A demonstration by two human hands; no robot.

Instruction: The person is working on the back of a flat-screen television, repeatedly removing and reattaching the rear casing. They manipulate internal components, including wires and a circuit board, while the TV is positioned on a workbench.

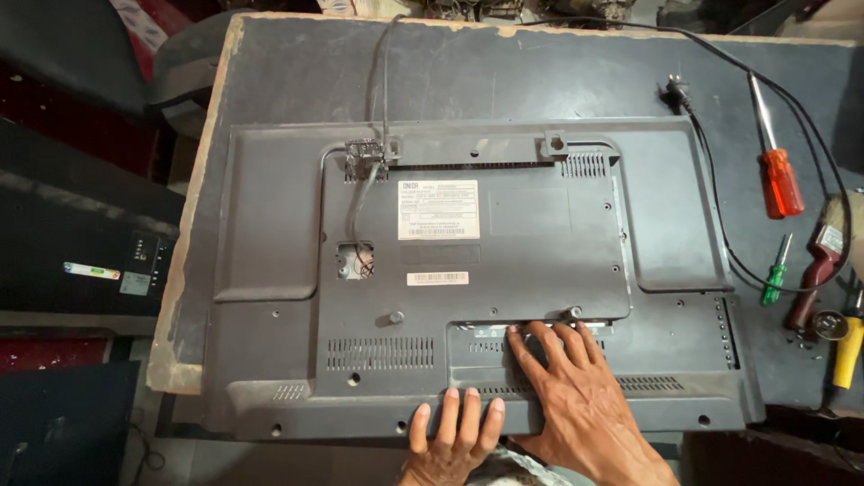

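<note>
Head view, looking straight down: flat-screen television [468, 279] lying face down across the middle of the frame, black plastic back cover uppermost, long axis running left to right over a worn dark workbench [297, 72]. Left hand [453, 436] at lower centre, fingers extended and close together, pressed flat on the lower edge of the cover, grasping nothing. Right hand [576, 396] just right of it and further up the frame, fingers spread and flat, fingertips reaching the recessed connector strip [531, 328] along the bottom of the raised central panel; likewise holding nothing, and the nearer of the two to that strip. White rating label [438, 210] in the upper centre of the panel. Power cable [720, 216] looping along the right side of the set to a plug [677, 88]. Right edge of frame, well apart from both hands: red-handled screwdriver [779, 175], small green screwdriver [774, 274], paintbrush [817, 270], yellow-handled tool [846, 351].
</note>
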